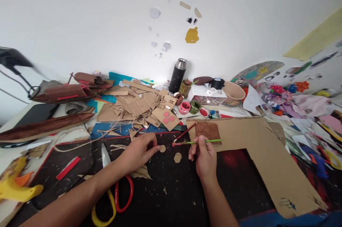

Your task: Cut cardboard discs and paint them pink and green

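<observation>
Far left: yellow glue gun (18,188) lying on its side, a red strip (68,168) on the dark worktop (171,202) to its right. Next, scissors (106,156) with one red and one yellow handle, blades pointing away from the person, partly under the left forearm.

Left hand (143,150): thumb and forefinger brought together at the near edge of a small cardboard disc (162,148); looks like a light pinch, disc's face turned up. Beyond it, a heap of cardboard scraps (140,104) and, at its right end, a cardboard piece (169,118) bearing pink rounds.

Centre: second disc (177,157) flat on the worktop between the hands, bare brown; possibly two overlapping, cannot tell. Behind, open pots of pink paint (184,107) and green paint (195,106).

Right hand (206,159): fingers closed around a green-handled brush (192,142), reddish tip pointing left, apart from both discs. Beyond the hand, a brown-painted rectangle (210,132) rests on a large cardboard sheet (256,134).

Step in hand, my reading: placing or steadying a disc for colouring. Next move calls for a firm hold on the disc's rim and a light brush touch, fingers kept off the wet face.
</observation>
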`<move>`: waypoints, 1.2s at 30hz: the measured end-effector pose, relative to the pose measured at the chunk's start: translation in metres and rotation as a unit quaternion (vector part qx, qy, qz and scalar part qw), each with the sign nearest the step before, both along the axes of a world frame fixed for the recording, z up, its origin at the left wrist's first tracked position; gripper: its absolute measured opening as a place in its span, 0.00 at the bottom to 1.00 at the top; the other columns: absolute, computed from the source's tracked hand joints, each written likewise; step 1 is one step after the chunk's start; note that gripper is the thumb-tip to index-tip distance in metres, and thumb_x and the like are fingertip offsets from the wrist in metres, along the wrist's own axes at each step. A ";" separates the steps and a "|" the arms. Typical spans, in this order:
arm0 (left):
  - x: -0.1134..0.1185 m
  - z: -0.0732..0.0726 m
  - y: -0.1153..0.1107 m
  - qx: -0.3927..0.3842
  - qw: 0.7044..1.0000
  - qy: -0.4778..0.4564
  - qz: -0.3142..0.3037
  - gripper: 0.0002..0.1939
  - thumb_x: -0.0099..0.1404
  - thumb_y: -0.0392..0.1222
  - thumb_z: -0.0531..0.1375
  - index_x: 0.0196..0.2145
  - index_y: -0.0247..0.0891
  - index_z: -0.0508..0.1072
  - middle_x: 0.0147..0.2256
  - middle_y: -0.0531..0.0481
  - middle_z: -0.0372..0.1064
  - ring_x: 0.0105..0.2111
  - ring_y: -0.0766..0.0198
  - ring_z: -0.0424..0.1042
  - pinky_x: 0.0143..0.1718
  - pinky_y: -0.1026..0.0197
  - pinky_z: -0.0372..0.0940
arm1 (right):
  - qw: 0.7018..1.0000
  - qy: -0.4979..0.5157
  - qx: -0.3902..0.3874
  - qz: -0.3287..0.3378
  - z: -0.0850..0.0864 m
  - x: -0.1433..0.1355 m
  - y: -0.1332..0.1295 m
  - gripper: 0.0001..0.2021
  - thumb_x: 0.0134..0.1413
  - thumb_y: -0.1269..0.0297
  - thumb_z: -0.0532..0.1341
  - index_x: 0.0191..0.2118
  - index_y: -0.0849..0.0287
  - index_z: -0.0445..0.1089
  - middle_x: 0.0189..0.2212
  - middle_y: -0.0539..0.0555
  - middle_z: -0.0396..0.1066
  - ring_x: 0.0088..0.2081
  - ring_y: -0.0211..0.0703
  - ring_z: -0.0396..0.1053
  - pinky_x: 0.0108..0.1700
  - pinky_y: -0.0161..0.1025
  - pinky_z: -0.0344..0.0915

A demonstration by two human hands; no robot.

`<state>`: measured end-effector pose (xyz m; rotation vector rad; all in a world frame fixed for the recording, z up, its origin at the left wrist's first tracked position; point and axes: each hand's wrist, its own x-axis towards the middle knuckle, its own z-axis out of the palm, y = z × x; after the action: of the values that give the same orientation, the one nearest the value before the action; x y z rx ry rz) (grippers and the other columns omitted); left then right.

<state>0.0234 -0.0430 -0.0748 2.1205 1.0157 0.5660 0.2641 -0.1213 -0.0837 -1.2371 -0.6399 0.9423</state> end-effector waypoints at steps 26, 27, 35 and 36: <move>0.005 -0.013 -0.001 -0.021 0.997 -0.066 0.032 0.11 0.77 0.40 0.47 0.46 0.42 0.69 0.34 0.51 0.75 0.34 0.60 0.75 0.39 0.59 0.67 | 1.000 -0.007 -0.015 0.009 0.009 -0.012 0.000 0.25 0.52 0.39 0.72 0.32 0.58 0.72 0.15 0.44 0.64 0.15 0.38 0.64 0.17 0.32 0.58; 0.006 -0.014 -0.001 -0.022 0.997 -0.067 0.032 0.11 0.77 0.40 0.47 0.45 0.42 0.69 0.34 0.51 0.75 0.34 0.60 0.74 0.39 0.59 0.67 | 1.000 -0.008 -0.015 0.008 0.009 -0.012 0.000 0.25 0.52 0.38 0.72 0.32 0.58 0.72 0.15 0.44 0.64 0.15 0.38 0.64 0.17 0.32 0.58; 0.005 -0.015 0.000 -0.036 0.996 -0.079 0.019 0.11 0.76 0.38 0.49 0.43 0.42 0.71 0.32 0.52 0.76 0.32 0.61 0.74 0.37 0.61 0.65 | 1.000 0.003 -0.018 0.006 0.010 -0.011 -0.002 0.24 0.53 0.39 0.72 0.31 0.58 0.72 0.15 0.45 0.63 0.15 0.37 0.63 0.17 0.33 0.58; 0.005 -0.015 0.000 -0.038 0.996 -0.081 0.017 0.11 0.76 0.38 0.49 0.42 0.42 0.71 0.33 0.52 0.76 0.32 0.61 0.74 0.37 0.61 0.65 | 1.000 0.004 -0.020 0.006 0.010 -0.011 -0.001 0.24 0.53 0.39 0.72 0.31 0.58 0.72 0.15 0.45 0.63 0.15 0.37 0.63 0.17 0.32 0.58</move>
<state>0.0288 -0.0430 -0.0902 1.9594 0.9691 0.6921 0.2528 -0.1227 -0.0740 -1.2654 -0.6268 0.9738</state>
